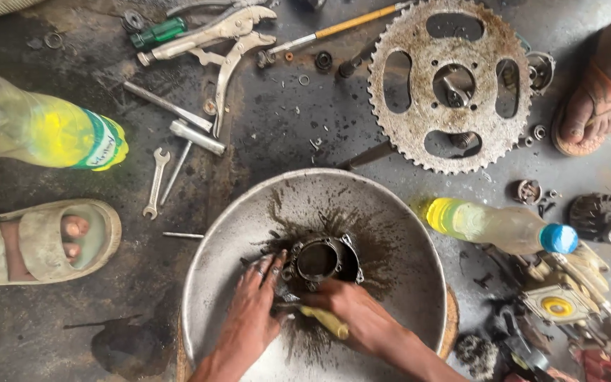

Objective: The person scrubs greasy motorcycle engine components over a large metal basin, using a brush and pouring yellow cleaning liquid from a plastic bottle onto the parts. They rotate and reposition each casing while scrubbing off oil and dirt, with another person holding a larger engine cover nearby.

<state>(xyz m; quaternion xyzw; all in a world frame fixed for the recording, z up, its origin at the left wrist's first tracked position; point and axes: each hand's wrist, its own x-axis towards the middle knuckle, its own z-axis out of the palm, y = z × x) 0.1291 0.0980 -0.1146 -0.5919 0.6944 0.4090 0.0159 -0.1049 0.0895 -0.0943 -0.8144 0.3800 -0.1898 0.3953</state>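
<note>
I see dark round metal engine part point(319, 259) sitting mid shallow grey metal basin point(397, 212), likely to catch grime. My left hand point(254, 304) spread flat, steadying it. Right hand point(355, 311) clenched round yellow-handled brush point(325, 320) at part's base.

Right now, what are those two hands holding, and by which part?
The right hand grips a yellow-handled tool by its handle. The left hand steadies the round metal engine part at its left rim, in the basin.
</note>
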